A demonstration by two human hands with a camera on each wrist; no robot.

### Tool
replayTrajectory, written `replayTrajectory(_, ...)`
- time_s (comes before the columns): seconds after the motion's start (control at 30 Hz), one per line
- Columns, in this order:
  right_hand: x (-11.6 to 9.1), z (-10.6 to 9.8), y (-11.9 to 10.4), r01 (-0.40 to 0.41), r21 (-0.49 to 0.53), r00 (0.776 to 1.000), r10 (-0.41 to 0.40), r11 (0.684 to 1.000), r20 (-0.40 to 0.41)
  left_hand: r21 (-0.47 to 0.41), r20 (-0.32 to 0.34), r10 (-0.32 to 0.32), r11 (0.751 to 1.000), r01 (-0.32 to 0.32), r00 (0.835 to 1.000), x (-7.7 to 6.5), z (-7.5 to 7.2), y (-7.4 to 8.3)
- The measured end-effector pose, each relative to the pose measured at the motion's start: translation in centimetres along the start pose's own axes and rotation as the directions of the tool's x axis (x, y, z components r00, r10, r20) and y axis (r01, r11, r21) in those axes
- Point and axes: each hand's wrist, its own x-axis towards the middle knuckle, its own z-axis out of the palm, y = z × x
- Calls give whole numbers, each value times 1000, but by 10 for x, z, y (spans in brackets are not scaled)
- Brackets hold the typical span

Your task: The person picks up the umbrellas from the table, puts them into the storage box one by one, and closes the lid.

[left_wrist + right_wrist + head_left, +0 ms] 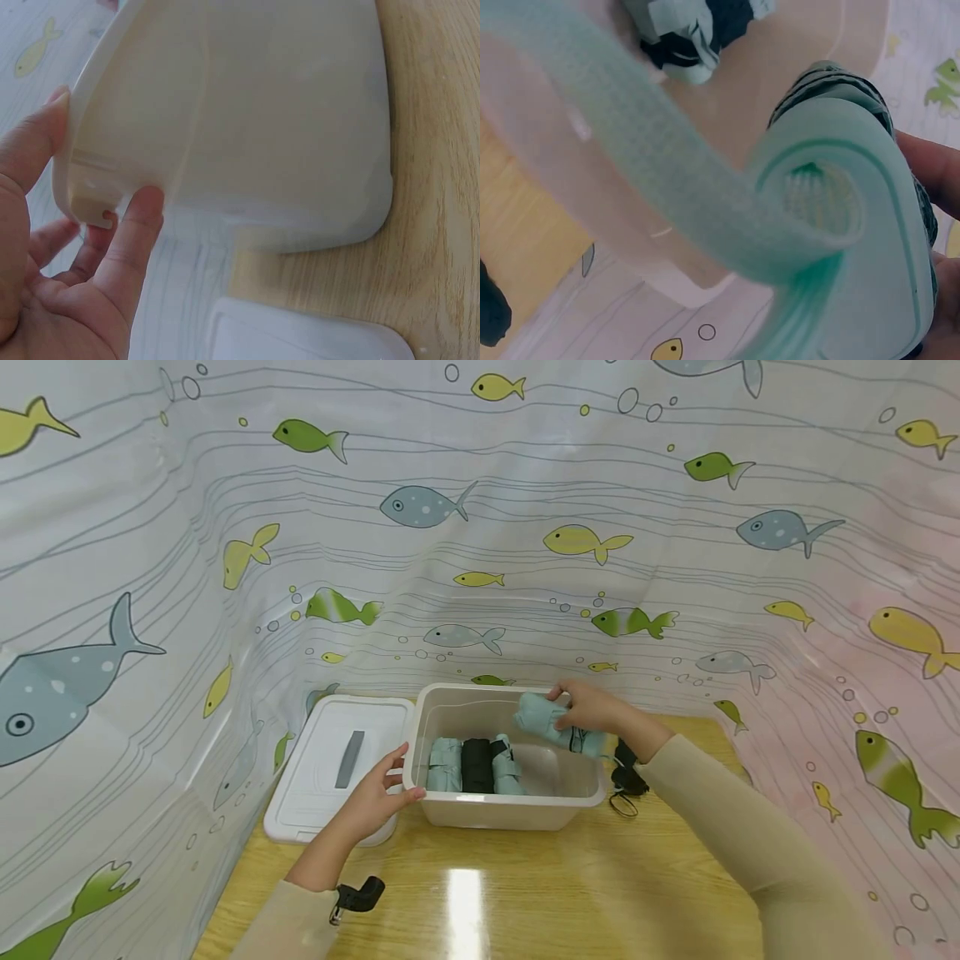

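A light blue-green folded umbrella (536,714) is in my right hand (592,706), held over the right part of a white plastic storage box (495,815). In the right wrist view its pale green handle end (877,247) and wrist strap (667,172) fill the foreground, beside pleated fabric. With thumb and fingers, my left hand (375,797) grips the box's left rim; the left wrist view shows that rim (64,165) between them. Inside the box, on the left, lie a light blue-green bundle (446,766), a black one (477,767) and a blue-green-and-black one (506,768), side by side.
The box's white lid (311,777), with a grey handle (349,760), lies left of it on the wooden table (540,893). Right of the box sits a black object (630,777) with a loop. Fish-printed sheeting (420,560) surrounds the table's back and sides.
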Motion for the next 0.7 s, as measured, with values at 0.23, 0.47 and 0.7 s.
replayTrajectory(0.23, 18, 6, -10, -32, -147, 997, 42, 989, 65, 12, 0, -4, 1000, 4, 1000, 0, 0, 0)
replayTrajectory(0.47, 37, 21, -12, -103, -187, 986, 125, 977, 110, -1, 3, 5, 1000, -5, 1000, 1, -2, -1)
replayTrajectory(0.7, 53, 37, -10, -153, -274, 980, 181, 949, 78, -3, 9, 5, 1000, -5, 1000, 1, -1, -1)
